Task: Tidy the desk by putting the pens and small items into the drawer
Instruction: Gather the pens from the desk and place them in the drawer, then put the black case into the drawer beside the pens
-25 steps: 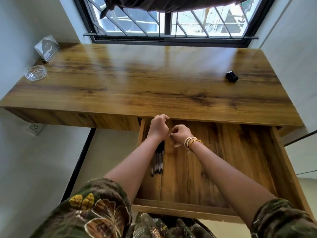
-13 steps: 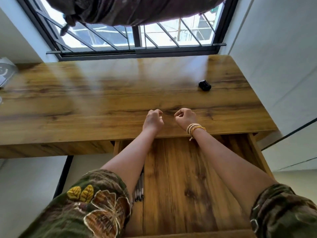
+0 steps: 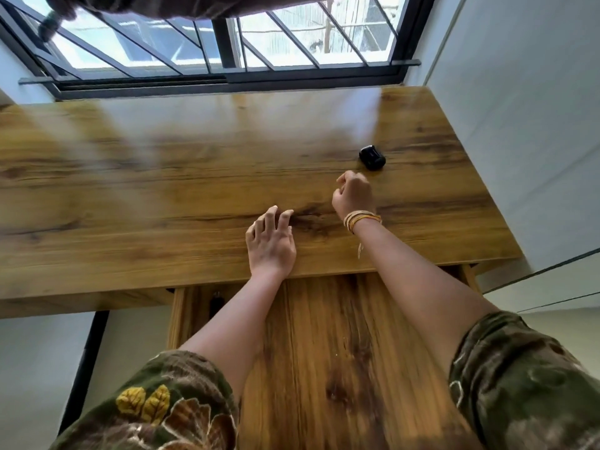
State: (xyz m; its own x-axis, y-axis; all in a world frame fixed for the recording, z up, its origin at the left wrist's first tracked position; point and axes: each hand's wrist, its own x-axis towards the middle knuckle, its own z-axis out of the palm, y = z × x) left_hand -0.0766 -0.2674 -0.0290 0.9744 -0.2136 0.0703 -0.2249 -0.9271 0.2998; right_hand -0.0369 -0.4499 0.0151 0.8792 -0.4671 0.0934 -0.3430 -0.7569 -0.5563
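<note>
A small black case (image 3: 372,157) lies on the wooden desk (image 3: 162,177) toward its right side. My right hand (image 3: 352,198), with bangles at the wrist, hovers just short of the case, its fingers loosely curled and holding nothing. My left hand (image 3: 271,243) rests flat near the desk's front edge with the fingers spread. Below the desk the drawer (image 3: 324,336) stands pulled out. A dark pen end (image 3: 216,302) shows in the drawer's left strip, mostly hidden behind my left forearm.
A barred window (image 3: 227,43) runs along the far side of the desk, with dark cloth hanging at its top. A white wall (image 3: 526,108) closes off the right side. A black desk leg (image 3: 87,362) stands at lower left.
Both hands rose out of the drawer onto the desk top. My right hand moved right toward the black case; my left hand opened and flattened. The view swung to the right.
</note>
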